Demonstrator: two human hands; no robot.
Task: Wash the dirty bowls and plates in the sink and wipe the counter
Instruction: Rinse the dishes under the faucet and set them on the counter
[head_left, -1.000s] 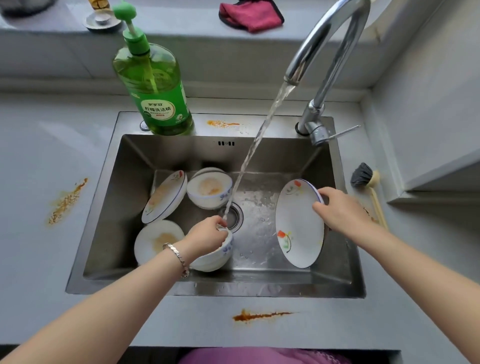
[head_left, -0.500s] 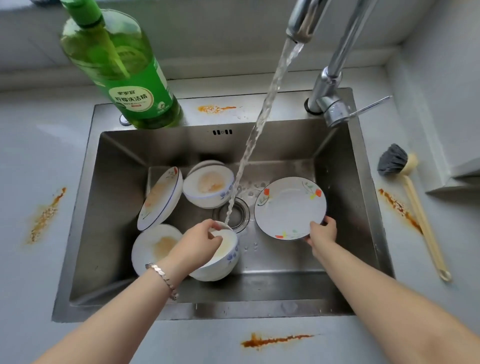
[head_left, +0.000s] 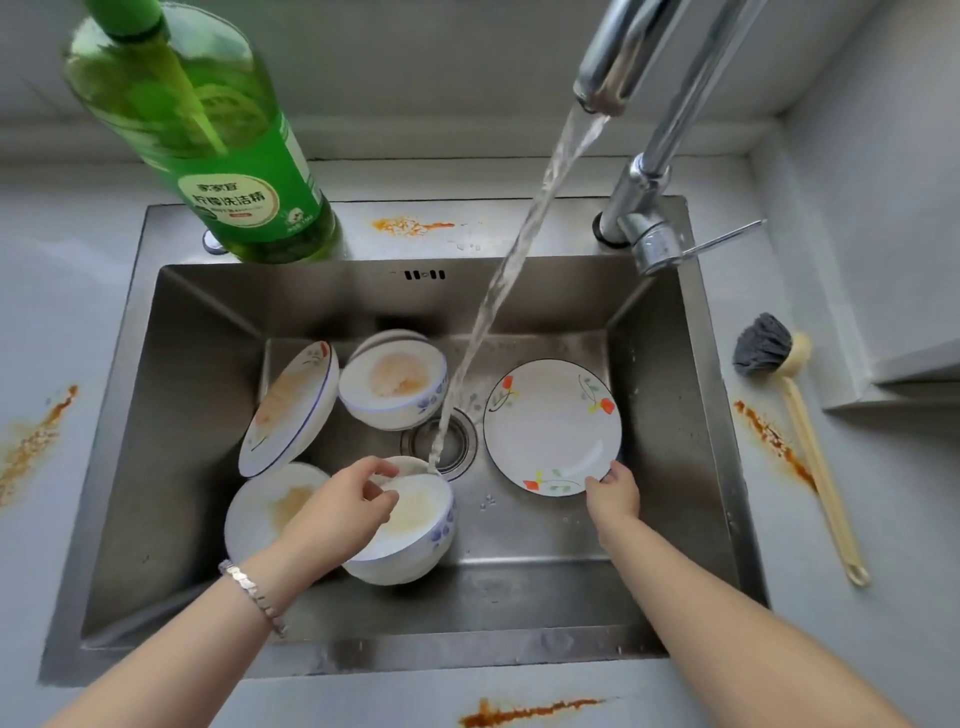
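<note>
Water (head_left: 498, 296) runs from the tap (head_left: 618, 57) and lands on the far rim of the blue-flowered bowl (head_left: 410, 525), the one the left hand (head_left: 343, 509) is on. This is the thing the next move hangs on: the bowl sits right under that hand, tipped a little, with its open side facing up and away, so the left hand is much the nearer one to rub it.

Going from left to right: just left of the left hand lies a dirty plate (head_left: 265, 514) flat on the sink floor. Past the hand, farther away, a second dirty plate (head_left: 288, 408) leans up, and beside it sits another dirty bowl (head_left: 395, 382). The left hand has its fingers bent together and pinched on the near rim of the bowl, with fingertips inside it.

Between the hands is the drain (head_left: 441, 441). The right hand (head_left: 613, 493) is closed on the near edge of the clean-looking flowered plate (head_left: 550, 426), thumb on top. That plate lies almost flat, just past the hand.

I think the bowl is only partly rinsed, since brown stuff shows inside. The counter (head_left: 883, 571) is stained.
</note>
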